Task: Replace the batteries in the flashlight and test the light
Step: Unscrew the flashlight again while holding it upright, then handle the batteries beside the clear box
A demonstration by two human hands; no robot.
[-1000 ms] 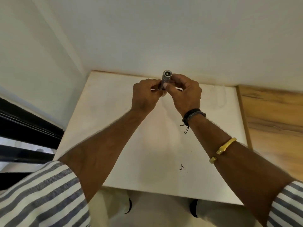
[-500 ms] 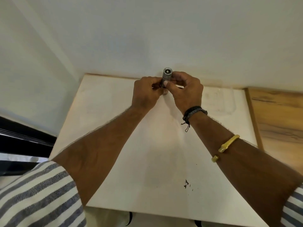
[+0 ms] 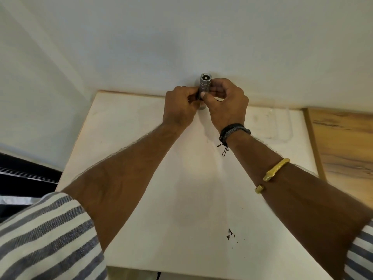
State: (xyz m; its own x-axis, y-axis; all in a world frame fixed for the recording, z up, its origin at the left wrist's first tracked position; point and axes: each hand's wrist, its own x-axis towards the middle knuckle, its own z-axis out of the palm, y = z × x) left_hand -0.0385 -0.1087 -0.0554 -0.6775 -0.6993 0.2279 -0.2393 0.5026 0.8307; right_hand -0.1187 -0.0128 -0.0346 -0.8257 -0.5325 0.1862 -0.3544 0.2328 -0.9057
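The left hand [image 3: 179, 107] and right hand [image 3: 226, 104] grip the upright flashlight [image 3: 204, 83] from either side, its ringed end clear above the fingers [image 3: 203, 96].

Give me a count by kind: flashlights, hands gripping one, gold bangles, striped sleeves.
Flashlight: 1
Hands gripping it: 2, left hand and right hand
Gold bangle: 1
Striped sleeves: 2, left sleeve and right sleeve
Total: 6
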